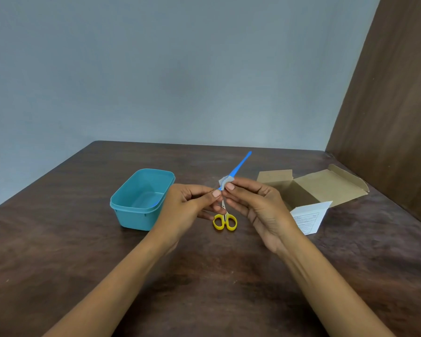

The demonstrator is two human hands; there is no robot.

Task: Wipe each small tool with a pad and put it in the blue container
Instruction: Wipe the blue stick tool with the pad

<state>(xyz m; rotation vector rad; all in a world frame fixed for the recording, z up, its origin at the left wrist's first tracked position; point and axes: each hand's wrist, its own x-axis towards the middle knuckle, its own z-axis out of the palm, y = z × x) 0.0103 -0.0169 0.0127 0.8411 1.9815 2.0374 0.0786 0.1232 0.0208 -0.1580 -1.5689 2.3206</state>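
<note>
Sitting toward the left of the dark wooden worktop [58, 251], the blue container [141, 199] is an open rectangular tub with rounded corners and no lid on it; its floor shows bare, apart from a faint blue glint near the right inner wall that cannot be made out as an object. Just to its right, the left hand [192, 205] is raised above the worktop with its fingers curled inward, the thumb and forefinger pinching the near end of a slim blue tool [240, 165]. That tool slants up and away to the right, its tapered tip pointing toward the far edge of the worktop, well clear of the container. Around the lower part of the tool sits a small grey-white pad [224, 181], folded against the shaft. Below the two hands, a pair of small scissors with yellow handles [225, 221] lies flat on the worktop, its blades pointing away and partly hidden behind the fingers. The right hand [255, 207] faces the left, palm turned inward, its thumb and fingertips pinching the pad against the tool. Farther right, an open brown cardboard box [309, 188] rests on the worktop with its flaps spread out; what the interior holds cannot be told from this angle. A white printed leaflet [309, 218], folded, lies in front of the box, touching or overlapping its near edge.
</note>
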